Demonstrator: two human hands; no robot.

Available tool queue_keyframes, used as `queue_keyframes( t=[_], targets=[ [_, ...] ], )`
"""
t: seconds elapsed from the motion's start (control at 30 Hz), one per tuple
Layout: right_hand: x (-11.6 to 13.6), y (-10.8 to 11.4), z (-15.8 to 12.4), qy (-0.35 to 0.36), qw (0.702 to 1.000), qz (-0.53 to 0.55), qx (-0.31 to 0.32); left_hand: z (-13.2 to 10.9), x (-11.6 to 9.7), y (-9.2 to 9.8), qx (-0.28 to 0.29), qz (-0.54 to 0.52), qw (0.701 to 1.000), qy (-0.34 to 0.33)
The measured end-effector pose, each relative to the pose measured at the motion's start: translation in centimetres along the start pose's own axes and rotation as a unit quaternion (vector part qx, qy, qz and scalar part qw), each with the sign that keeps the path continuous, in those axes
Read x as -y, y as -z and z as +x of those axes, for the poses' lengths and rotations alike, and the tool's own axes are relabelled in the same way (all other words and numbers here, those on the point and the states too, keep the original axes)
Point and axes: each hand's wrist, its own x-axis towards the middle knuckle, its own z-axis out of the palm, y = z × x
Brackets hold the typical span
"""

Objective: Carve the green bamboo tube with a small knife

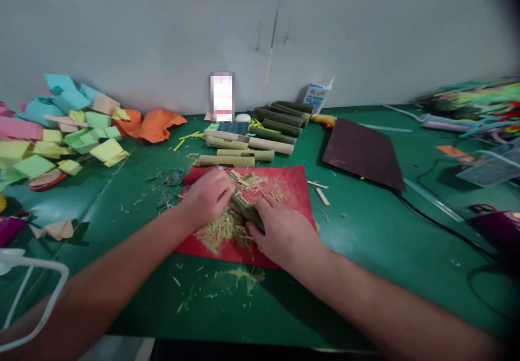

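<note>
My right hand (284,231) is wrapped round a green bamboo tube (245,207), pressing it down on a red sheet (290,185). The side of the tube is cut open, with a pale edge showing. My left hand (209,198) is closed just beyond the tube's far end. What its fingers grip is hidden; a small dark bit shows at its edge. Pale bamboo shavings (221,233) and splinters lie thick on the sheet around the tube.
Cut bamboo tubes (270,145) lie in a row beyond the sheet. A lit phone (222,98) leans on the wall. Coloured paper pieces (81,141) heap at left. A dark brown board (361,152) and black cable (439,220) lie right; pipe cleaners (479,101) pile far right.
</note>
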Motion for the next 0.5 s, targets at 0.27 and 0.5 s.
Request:
queue_keyframes(
  t=[0.27,0.5],
  targets=[
    [0.1,-0.2,0.2,0.004,1.000,0.002,-0.003,-0.2,-1.1,-0.2,0.013,-0.022,1.000,-0.006],
    [0.1,-0.2,0.3,-0.001,1.000,0.003,-0.013,-0.6,1.3,0.4,-0.100,-0.025,0.993,0.065]
  ],
)
